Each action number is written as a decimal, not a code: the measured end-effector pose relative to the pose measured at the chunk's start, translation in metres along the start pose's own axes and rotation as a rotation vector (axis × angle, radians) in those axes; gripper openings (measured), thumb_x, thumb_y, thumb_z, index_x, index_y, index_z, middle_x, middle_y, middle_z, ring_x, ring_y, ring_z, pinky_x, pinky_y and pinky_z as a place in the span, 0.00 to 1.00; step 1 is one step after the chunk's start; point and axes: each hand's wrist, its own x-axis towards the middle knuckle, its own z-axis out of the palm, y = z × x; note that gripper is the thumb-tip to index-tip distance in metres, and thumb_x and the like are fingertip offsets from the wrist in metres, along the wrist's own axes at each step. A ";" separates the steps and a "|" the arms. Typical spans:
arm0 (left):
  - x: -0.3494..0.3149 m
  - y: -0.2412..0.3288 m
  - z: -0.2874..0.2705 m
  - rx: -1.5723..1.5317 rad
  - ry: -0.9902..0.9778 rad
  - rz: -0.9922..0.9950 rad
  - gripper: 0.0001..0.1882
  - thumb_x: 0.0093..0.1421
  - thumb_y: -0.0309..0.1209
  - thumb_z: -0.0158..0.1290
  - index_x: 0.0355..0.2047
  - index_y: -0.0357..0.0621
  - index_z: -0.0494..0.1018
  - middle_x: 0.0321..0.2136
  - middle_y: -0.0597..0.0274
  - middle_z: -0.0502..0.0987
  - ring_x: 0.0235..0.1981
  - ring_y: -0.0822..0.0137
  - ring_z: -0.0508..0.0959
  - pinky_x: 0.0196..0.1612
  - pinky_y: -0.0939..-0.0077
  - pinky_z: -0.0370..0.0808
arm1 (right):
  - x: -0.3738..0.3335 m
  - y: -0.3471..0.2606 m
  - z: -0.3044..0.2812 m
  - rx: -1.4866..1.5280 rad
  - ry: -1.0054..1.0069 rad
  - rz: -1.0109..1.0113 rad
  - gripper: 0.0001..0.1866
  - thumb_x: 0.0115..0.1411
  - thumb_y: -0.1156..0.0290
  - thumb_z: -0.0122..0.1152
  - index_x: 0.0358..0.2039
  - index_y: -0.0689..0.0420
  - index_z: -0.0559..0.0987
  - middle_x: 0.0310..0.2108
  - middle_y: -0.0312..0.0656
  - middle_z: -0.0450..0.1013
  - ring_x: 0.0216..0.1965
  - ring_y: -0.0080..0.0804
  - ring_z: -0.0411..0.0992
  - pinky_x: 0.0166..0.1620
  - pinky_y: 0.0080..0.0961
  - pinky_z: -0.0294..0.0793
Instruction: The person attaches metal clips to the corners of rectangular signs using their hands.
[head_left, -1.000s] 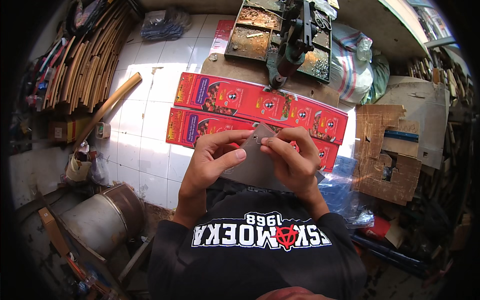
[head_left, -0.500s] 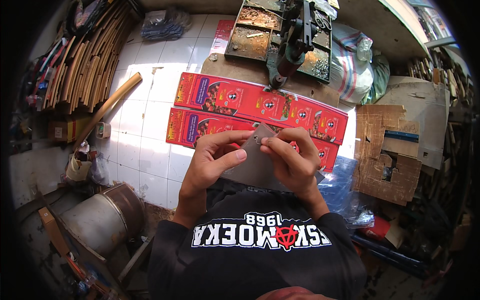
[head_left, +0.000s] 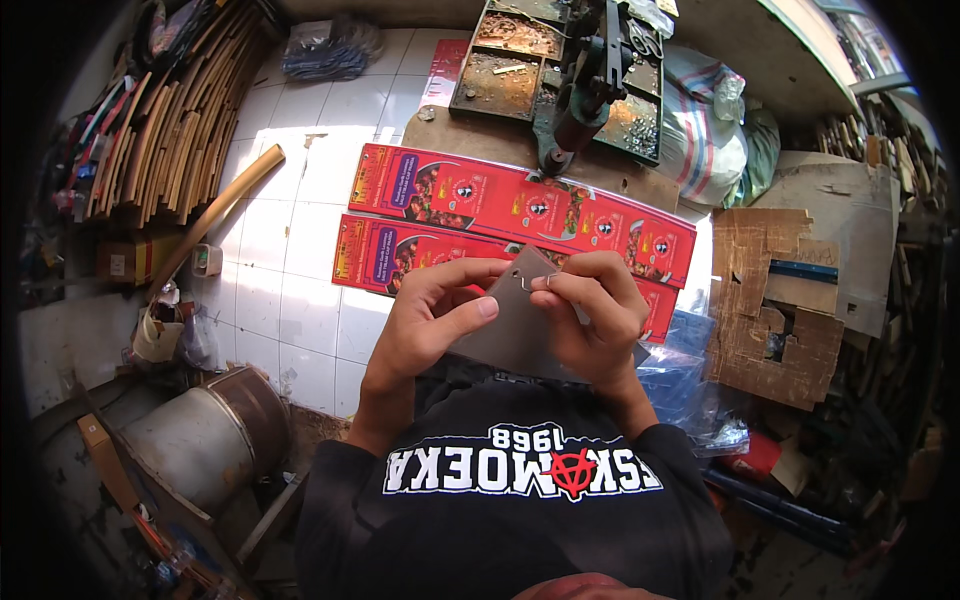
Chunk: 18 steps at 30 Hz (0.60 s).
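A stiff grey sheet (head_left: 508, 335) is held up in front of my chest, tilted, with one corner pointing away from me. My left hand (head_left: 420, 315) grips it along its left edge, thumb on the grey face. Close to the far corner is a small round hole (head_left: 516, 272). My right hand (head_left: 602, 315) pinches a thin, bent metal wire hook (head_left: 525, 285) between thumb and fingertips. The hook's free end lies just beside the hole. Beyond my hands, two long red printed strips (head_left: 520, 200) rest side by side, the nearer one partly covered by my hands.
A dark hand press (head_left: 580, 125) stands at the far side among metal trays (head_left: 500, 85) of scraps. Torn brown cardboard (head_left: 745, 300) and clear plastic (head_left: 675, 375) lie to the right. At left are a metal drum (head_left: 200, 435), a long cardboard tube (head_left: 225, 205) and stacked boards (head_left: 165, 130).
My right hand has shifted slightly to the right with the wire hook, whose end has come away from the hole. The left hand and grey sheet have hardly moved.
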 end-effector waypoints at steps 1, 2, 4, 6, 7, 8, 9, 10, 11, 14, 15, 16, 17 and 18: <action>0.000 -0.001 0.000 0.008 0.004 0.005 0.20 0.59 0.26 0.54 0.52 0.32 0.72 0.40 0.55 0.79 0.40 0.71 0.79 0.44 0.78 0.74 | 0.001 0.000 -0.002 0.033 -0.002 0.035 0.08 0.49 0.77 0.71 0.31 0.60 0.80 0.28 0.41 0.71 0.27 0.30 0.73 0.27 0.25 0.71; -0.001 -0.002 -0.001 0.016 0.009 0.009 0.20 0.59 0.26 0.54 0.51 0.31 0.72 0.40 0.55 0.80 0.40 0.70 0.79 0.45 0.77 0.75 | 0.003 0.001 -0.004 0.066 -0.005 0.071 0.08 0.50 0.76 0.70 0.30 0.61 0.80 0.28 0.41 0.72 0.28 0.29 0.73 0.28 0.24 0.71; 0.000 0.002 0.001 0.047 0.011 -0.015 0.22 0.57 0.27 0.54 0.51 0.29 0.71 0.40 0.53 0.80 0.41 0.69 0.79 0.46 0.76 0.74 | 0.005 0.006 -0.009 0.121 -0.019 0.146 0.06 0.52 0.76 0.69 0.30 0.61 0.80 0.29 0.40 0.73 0.28 0.28 0.73 0.29 0.23 0.71; 0.000 0.006 0.001 0.066 0.002 -0.024 0.22 0.56 0.27 0.55 0.51 0.28 0.71 0.40 0.52 0.80 0.41 0.68 0.79 0.47 0.75 0.74 | 0.008 0.012 -0.012 0.174 -0.043 0.223 0.05 0.54 0.76 0.67 0.30 0.62 0.80 0.29 0.40 0.73 0.29 0.27 0.73 0.30 0.22 0.71; 0.001 0.008 0.002 0.069 -0.009 -0.020 0.22 0.56 0.26 0.54 0.50 0.28 0.71 0.40 0.52 0.80 0.42 0.67 0.79 0.47 0.75 0.74 | 0.009 0.015 -0.014 0.210 -0.064 0.251 0.04 0.56 0.75 0.65 0.31 0.62 0.80 0.29 0.40 0.74 0.29 0.26 0.73 0.30 0.21 0.70; 0.001 0.008 0.002 0.073 -0.020 -0.016 0.21 0.57 0.26 0.54 0.50 0.27 0.71 0.40 0.51 0.80 0.42 0.67 0.79 0.47 0.75 0.74 | 0.009 0.021 -0.017 0.225 -0.100 0.258 0.04 0.57 0.75 0.65 0.31 0.62 0.80 0.29 0.40 0.74 0.28 0.25 0.73 0.30 0.20 0.70; 0.001 0.008 0.001 0.101 -0.029 0.005 0.20 0.58 0.24 0.53 0.50 0.28 0.72 0.39 0.52 0.80 0.41 0.68 0.80 0.47 0.76 0.75 | 0.008 0.028 -0.021 0.239 -0.137 0.264 0.05 0.58 0.74 0.64 0.30 0.62 0.80 0.28 0.40 0.74 0.28 0.25 0.73 0.29 0.20 0.70; 0.001 0.006 -0.001 0.129 -0.037 0.027 0.19 0.59 0.22 0.52 0.51 0.29 0.72 0.39 0.53 0.80 0.40 0.69 0.80 0.46 0.76 0.75 | 0.007 0.032 -0.024 0.254 -0.173 0.269 0.05 0.59 0.74 0.63 0.30 0.63 0.79 0.28 0.39 0.74 0.28 0.24 0.72 0.29 0.20 0.69; 0.000 0.006 -0.002 0.158 -0.046 0.048 0.18 0.60 0.20 0.51 0.51 0.30 0.72 0.38 0.54 0.81 0.40 0.69 0.80 0.45 0.77 0.75 | 0.005 0.032 -0.027 0.330 -0.200 0.365 0.06 0.60 0.73 0.62 0.31 0.63 0.79 0.27 0.39 0.74 0.27 0.22 0.72 0.29 0.19 0.69; 0.002 0.008 -0.004 0.298 -0.074 0.114 0.16 0.59 0.18 0.50 0.48 0.31 0.74 0.38 0.53 0.81 0.39 0.70 0.81 0.44 0.77 0.76 | 0.003 0.031 -0.036 0.525 -0.288 0.600 0.08 0.63 0.71 0.59 0.32 0.64 0.77 0.25 0.36 0.73 0.25 0.18 0.71 0.28 0.17 0.69; 0.003 0.005 -0.004 0.313 -0.060 0.154 0.15 0.59 0.17 0.50 0.47 0.32 0.75 0.37 0.53 0.81 0.39 0.70 0.81 0.44 0.77 0.76 | 0.003 0.031 -0.038 0.573 -0.320 0.646 0.09 0.64 0.70 0.58 0.32 0.64 0.77 0.24 0.34 0.73 0.25 0.17 0.70 0.28 0.17 0.69; 0.005 0.002 -0.003 0.328 -0.047 0.194 0.14 0.59 0.17 0.49 0.46 0.32 0.75 0.37 0.53 0.81 0.39 0.70 0.81 0.44 0.78 0.76 | 0.003 0.030 -0.039 0.620 -0.352 0.691 0.09 0.65 0.69 0.58 0.32 0.64 0.76 0.24 0.33 0.72 0.25 0.16 0.70 0.28 0.16 0.69; 0.007 -0.002 -0.001 0.342 -0.033 0.234 0.14 0.59 0.16 0.49 0.45 0.32 0.75 0.37 0.53 0.81 0.39 0.70 0.81 0.43 0.78 0.76 | 0.003 0.031 -0.039 0.630 -0.379 0.712 0.09 0.65 0.69 0.58 0.32 0.63 0.76 0.24 0.33 0.72 0.25 0.16 0.70 0.28 0.16 0.69; 0.007 -0.004 0.001 0.359 -0.010 0.255 0.13 0.59 0.16 0.50 0.43 0.33 0.76 0.35 0.53 0.81 0.38 0.70 0.81 0.42 0.78 0.76 | 0.005 0.031 -0.039 0.639 -0.407 0.733 0.10 0.65 0.68 0.57 0.33 0.62 0.76 0.24 0.32 0.72 0.24 0.15 0.70 0.28 0.15 0.69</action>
